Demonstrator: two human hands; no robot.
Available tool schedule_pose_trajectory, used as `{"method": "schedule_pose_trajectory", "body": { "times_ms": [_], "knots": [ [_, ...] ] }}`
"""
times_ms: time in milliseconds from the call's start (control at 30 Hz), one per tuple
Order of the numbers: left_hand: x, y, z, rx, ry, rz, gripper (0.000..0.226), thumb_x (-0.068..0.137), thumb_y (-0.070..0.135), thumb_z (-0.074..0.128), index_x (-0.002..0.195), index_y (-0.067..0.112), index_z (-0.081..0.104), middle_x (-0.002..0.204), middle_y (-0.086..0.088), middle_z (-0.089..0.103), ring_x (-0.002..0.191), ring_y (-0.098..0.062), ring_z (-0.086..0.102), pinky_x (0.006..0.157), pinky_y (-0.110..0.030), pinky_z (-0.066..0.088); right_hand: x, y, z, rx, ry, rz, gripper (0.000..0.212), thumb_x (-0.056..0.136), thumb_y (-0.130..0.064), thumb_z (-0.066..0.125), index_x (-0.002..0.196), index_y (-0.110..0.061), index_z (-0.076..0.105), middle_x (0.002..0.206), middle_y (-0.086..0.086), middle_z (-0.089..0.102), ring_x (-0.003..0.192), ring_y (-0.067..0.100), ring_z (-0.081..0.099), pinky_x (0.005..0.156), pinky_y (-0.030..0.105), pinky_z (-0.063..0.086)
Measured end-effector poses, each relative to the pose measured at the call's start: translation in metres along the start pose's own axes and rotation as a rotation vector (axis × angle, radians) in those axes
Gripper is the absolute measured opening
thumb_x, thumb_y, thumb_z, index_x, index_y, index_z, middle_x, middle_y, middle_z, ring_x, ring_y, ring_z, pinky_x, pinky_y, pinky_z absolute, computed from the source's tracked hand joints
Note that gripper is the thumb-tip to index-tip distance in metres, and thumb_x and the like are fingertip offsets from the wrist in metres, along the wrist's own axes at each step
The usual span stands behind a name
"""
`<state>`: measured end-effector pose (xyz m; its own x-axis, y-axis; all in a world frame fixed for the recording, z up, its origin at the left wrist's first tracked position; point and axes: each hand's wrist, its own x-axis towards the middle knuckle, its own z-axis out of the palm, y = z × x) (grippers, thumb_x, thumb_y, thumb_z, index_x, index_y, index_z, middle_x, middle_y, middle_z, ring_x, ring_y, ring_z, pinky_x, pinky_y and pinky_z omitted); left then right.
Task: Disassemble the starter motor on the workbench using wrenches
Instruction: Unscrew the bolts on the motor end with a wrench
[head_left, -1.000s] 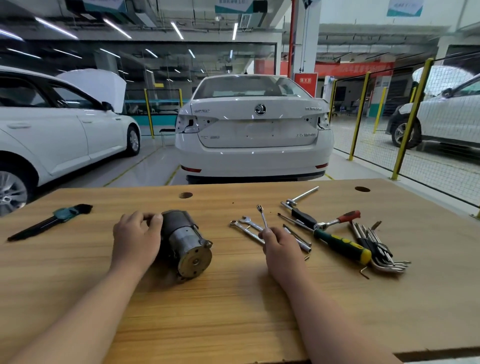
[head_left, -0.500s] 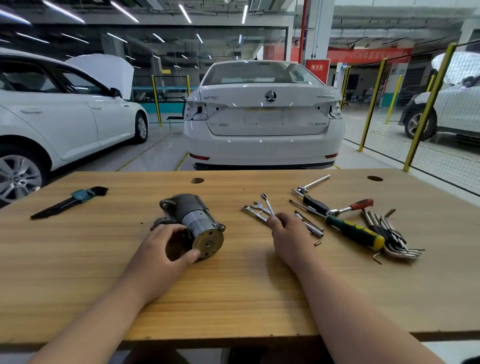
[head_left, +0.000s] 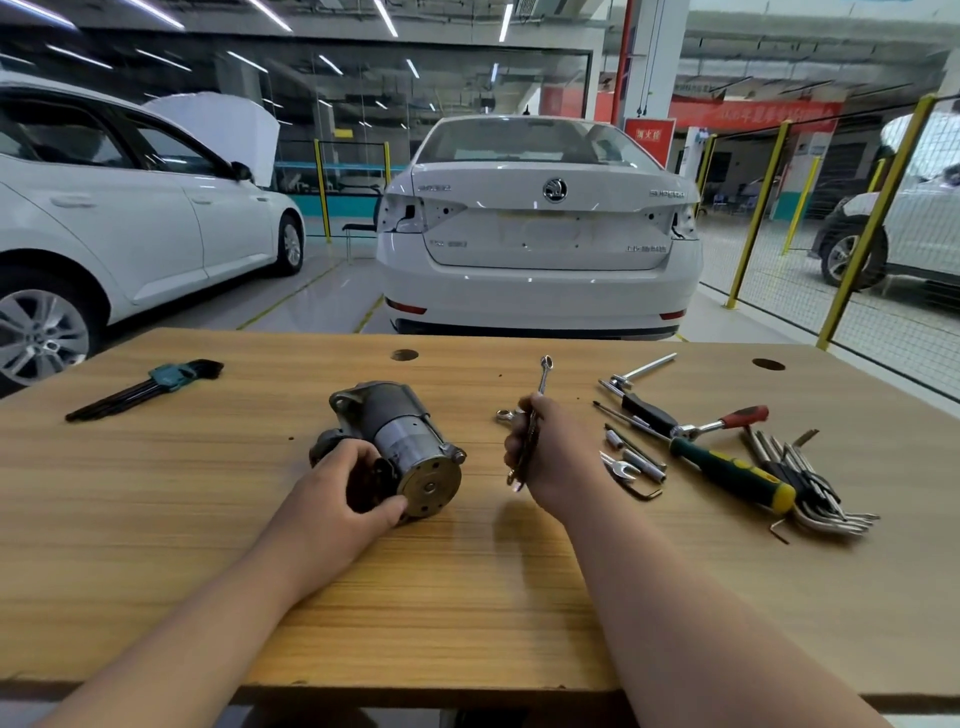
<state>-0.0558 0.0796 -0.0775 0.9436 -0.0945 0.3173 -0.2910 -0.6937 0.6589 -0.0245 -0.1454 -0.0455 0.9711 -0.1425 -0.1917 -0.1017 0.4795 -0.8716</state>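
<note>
White cars (head_left: 540, 234) stand behind our wooden workbench (head_left: 156, 519). Our left hand (head_left: 337, 493) curls round the starter motor (head_left: 405, 436), which lies on its side mid-bench. Our right hand (head_left: 556, 452) squeezes thin wrenches (head_left: 543, 382), held up just beside it.

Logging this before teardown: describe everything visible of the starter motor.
The starter motor lies on its side on the wooden workbench, round tan end plate toward the camera. Shiny steel-looking barrel, darker cast housing with a mounting flange at the far end. The left hand grips its near left side, thumb at the end plate.
</note>
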Motion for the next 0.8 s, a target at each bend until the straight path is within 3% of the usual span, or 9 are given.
{"method": "schedule_pose_trajectory", "body": {
  "times_ms": [100,233,333,433,533,633,800],
  "knots": [
    [0.002,-0.003,0.000,-0.014,-0.004,-0.004,0.037,0.068,0.048,0.071,0.094,0.047,0.044,0.092,0.021,0.053,0.084,0.004,0.050,0.062,-0.016,0.036,0.004,0.011,0.004,0.068,-0.021,0.050,0.021,0.099,-0.025,0.039,0.086,-0.015,0.053,0.054,-0.001,0.054,0.052,0.016,0.046,0.051,0.028,0.037],
    [0.002,-0.001,0.001,-0.023,0.010,0.013,0.037,0.068,0.052,0.070,0.094,0.045,0.045,0.092,0.019,0.055,0.085,0.003,0.050,0.063,-0.019,0.037,0.004,0.015,0.000,-0.280,0.017,-0.109,0.028,0.100,-0.029,0.037,0.097,-0.015,0.062,0.061,-0.003,0.064,0.053,0.013,0.044,0.044,0.026,0.036],
    [-0.001,0.004,0.002,-0.015,0.031,0.019,0.037,0.070,0.053,0.067,0.098,0.044,0.045,0.097,0.020,0.051,0.089,0.003,0.048,0.065,-0.018,0.036,0.000,0.016,-0.004,-0.283,0.013,-0.174,0.027,0.098,-0.031,0.045,0.088,-0.026,0.070,0.069,-0.003,0.064,0.065,0.015,0.050,0.055,0.030,0.041],
    [-0.001,0.009,0.002,-0.039,0.076,0.059,0.049,0.072,0.051,0.066,0.114,0.044,0.041,0.112,0.020,0.040,0.103,0.000,0.041,0.082,-0.022,0.037,-0.003,0.016,-0.011,-0.331,0.042,-0.248,0.030,0.096,-0.033,0.051,0.076,-0.035,0.074,0.068,-0.007,0.063,0.064,0.012,0.050,0.057,0.028,0.040],
    [0.015,0.025,0.002,0.030,0.058,0.107,0.059,0.073,0.061,0.055,0.126,0.040,0.039,0.126,0.018,0.034,0.119,-0.004,0.027,0.096,-0.032,0.030,-0.005,0.017,-0.015,-0.390,0.042,-0.277,0.026,0.096,-0.034,0.050,0.083,-0.030,0.072,0.065,-0.007,0.067,0.056,0.007,0.047,0.054,0.026,0.036],
    [0.040,0.042,0.009,0.202,-0.080,0.069,0.058,0.083,0.063,0.039,0.133,0.034,0.040,0.143,0.010,0.031,0.133,-0.013,0.012,0.107,-0.041,0.019,-0.008,0.014,-0.015,-0.202,0.008,-0.164,0.024,0.099,-0.030,0.044,0.095,-0.017,0.064,0.067,0.001,0.069,0.038,0.011,0.042,0.038,0.023,0.034],
    [0.052,0.047,0.024,0.220,-0.171,0.042,0.042,0.092,0.054,0.033,0.130,0.039,0.045,0.151,0.010,0.018,0.139,-0.012,-0.007,0.112,-0.044,0.001,-0.006,0.009,-0.016,0.163,0.058,0.035,0.024,0.100,-0.029,0.040,0.087,-0.015,0.054,0.055,0.003,0.061,0.037,0.016,0.045,0.040,0.023,0.040]
  ]
}}
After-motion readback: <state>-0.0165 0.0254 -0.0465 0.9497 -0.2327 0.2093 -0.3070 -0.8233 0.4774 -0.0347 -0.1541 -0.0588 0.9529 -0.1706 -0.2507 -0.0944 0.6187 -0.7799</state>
